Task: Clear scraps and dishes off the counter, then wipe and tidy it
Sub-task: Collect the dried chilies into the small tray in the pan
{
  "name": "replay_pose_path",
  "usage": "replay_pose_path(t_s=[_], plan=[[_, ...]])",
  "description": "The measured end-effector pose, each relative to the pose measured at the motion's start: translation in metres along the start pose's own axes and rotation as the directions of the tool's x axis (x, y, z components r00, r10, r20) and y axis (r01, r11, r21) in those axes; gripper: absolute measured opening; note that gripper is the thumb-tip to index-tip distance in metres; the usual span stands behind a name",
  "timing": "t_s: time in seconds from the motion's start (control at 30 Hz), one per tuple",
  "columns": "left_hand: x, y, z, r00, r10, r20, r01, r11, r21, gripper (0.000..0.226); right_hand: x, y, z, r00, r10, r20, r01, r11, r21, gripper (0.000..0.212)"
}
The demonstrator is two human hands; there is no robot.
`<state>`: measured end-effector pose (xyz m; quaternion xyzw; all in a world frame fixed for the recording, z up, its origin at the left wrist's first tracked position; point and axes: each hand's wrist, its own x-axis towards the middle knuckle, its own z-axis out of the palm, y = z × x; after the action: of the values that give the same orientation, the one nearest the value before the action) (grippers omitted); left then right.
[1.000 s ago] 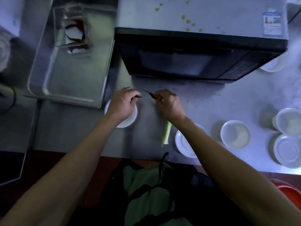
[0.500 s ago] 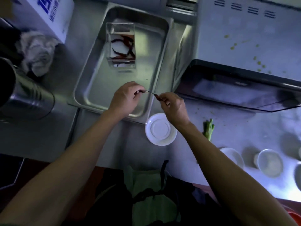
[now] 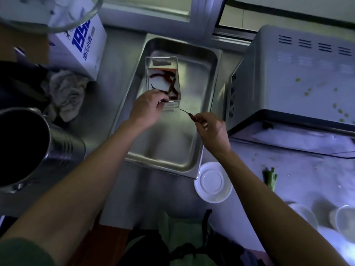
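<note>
A steel counter (image 3: 123, 191) fills most of the frame, with a grey microwave (image 3: 292, 89) taking the right and upper right. Left of it, at centre, sits a deep steel tray (image 3: 199, 116), and at the left edge stands a big metal pot (image 3: 57, 148). A white carton with blue print (image 3: 80, 45) stands in the upper left, with a crumpled grey rag (image 3: 67, 93) just below it. Inside the tray's upper part is a clear plastic box (image 3: 162, 81) holding dried red chillies (image 3: 171, 87). A white dish (image 3: 212, 182) lies just beneath the tray's lower right corner; more white dishes (image 3: 343, 219) blur at the lower right. A green scallion piece (image 3: 270, 178) lies on the counter at the right. The left hand (image 3: 148, 108), over the tray, has its fingers curled at the near rim of the box; whether they pinch anything cannot be told. The right hand (image 3: 213, 131), at the tray's right side, pinches a thin chilli stem scrap (image 3: 187, 114) between its fingertips, the scrap pointing up and left above the tray floor.
</note>
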<state>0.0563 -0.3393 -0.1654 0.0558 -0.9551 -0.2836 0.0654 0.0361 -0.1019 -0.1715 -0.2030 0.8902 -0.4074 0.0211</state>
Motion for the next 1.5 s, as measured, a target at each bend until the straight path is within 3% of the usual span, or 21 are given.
replay_pose_path(t_s=[0.33,0.53,0.87,1.2,1.5], plan=[[0.066,-0.029,0.013,0.998,0.004,0.057,-0.007,0.999,0.047,0.021,0.049,0.017,0.023,0.997,0.073,0.028,-0.074,0.996,0.046,0.014],[0.081,-0.041,0.03,0.992,0.038,0.118,-0.043,0.998,0.042,0.022,0.074,0.027,0.036,0.976,0.193,0.104,-0.204,0.973,0.104,0.016],[0.095,-0.047,0.039,0.995,0.069,0.074,-0.067,0.997,-0.032,0.016,0.096,0.034,0.045,0.968,0.233,0.089,-0.242,0.965,0.099,0.017],[0.058,-0.07,0.025,1.0,0.01,-0.022,-0.009,1.0,0.015,0.019,0.125,0.012,0.063,0.994,0.063,0.09,-0.068,0.996,0.05,0.017],[0.038,-0.079,0.014,0.999,0.012,-0.053,-0.011,1.0,0.024,0.015,0.173,-0.011,0.097,0.976,-0.105,0.193,0.126,0.987,-0.102,0.022]])
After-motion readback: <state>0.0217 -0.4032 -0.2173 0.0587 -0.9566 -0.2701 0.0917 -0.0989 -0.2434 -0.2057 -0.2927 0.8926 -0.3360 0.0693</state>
